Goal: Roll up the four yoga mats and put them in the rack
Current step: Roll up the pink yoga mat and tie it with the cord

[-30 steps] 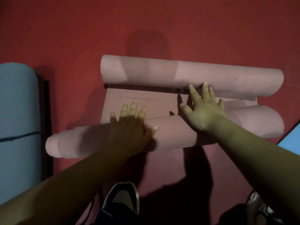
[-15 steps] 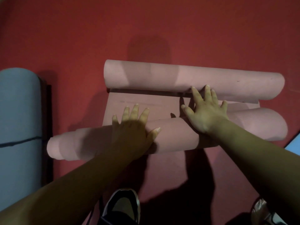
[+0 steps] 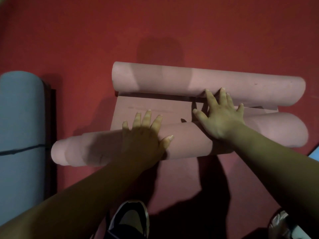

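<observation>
I have the pink mat [image 3: 186,140] on the red floor [image 3: 86,40], rolled from my side. The near roll [image 3: 189,135] lies across in front of me and the far curl [image 3: 233,83] sits opposite, w/ only a short flat strip [image 3: 146,107] between them. Both hands lie flat, fingers straight and spread, clamped on nothing. The left hand [image 3: 145,137] presses the top of the near roll. The right hand [image 3: 222,121] lies over it, fingertips reaching the edge of the far curl.

To do this step well I think I must push w/ both palms equally, bc the roll sits skewed (left end nearer to me) and its core sticks out on the left like a telescope. I would tap that end in first. Then I would flatten the far curl w/ the right hand, so it goes under the roll and does not bunch up. The blue mat [image 3: 19,118] at left is rolled already.
</observation>
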The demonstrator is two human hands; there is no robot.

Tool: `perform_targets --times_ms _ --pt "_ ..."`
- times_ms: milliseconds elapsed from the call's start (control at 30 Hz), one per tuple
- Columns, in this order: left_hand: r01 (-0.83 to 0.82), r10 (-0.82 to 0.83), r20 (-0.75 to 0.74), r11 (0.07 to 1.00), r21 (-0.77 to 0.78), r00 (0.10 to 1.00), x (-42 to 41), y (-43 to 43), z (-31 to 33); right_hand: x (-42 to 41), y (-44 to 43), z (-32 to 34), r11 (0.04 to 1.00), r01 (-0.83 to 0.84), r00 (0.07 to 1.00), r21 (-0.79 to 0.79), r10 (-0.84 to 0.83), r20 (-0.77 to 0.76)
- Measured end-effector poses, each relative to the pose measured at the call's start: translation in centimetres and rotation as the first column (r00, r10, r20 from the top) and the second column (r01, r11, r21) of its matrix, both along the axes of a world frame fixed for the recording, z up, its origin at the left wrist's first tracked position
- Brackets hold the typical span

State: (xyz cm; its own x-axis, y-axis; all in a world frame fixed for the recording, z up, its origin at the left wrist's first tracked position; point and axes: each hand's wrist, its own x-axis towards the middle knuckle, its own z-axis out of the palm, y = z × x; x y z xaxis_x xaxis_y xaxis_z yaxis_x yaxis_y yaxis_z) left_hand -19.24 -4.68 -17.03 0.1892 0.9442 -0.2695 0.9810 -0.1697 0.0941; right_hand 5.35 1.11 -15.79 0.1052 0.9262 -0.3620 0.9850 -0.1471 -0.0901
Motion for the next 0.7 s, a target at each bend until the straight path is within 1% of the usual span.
perform_targets --times_ms 133,267,500,600,700 --pt "-0.02 0.02 0.0 1.0 -0.004 1.0 0.0 1.0 -0.3 0.3 -0.1 0.0 1.0 -0.01 1.0 0.005 0.01 0.006" --pt "-0.008 0.01 -0.023 0.998 0.065 1.0 0.2 0.8 -0.1 0.3 0.3 -0.3 1.0 -0.008 1.0 0.011 0.008 0.004" --pt "0.004 -0.003 -0.016 0.998 0.069 1.0 0.4 0.7 -0.5 0.3 0.7 -0.1 1.0 -0.008 1.0 0.028 0.008 -0.005" --pt "-0.011 0.012 -0.028 0.999 0.045 1.0 0.4 1.5 -0.8 0.6 0.6 -0.1 0.999 -0.014 1.0 0.029 0.013 0.009" --pt "-0.016 0.019 -0.021 0.994 0.11 1.0 0.6 1.4 -0.7 0.6 0.9 -0.2 1.0 -0.006 1.0 0.025 0.006 0.001"
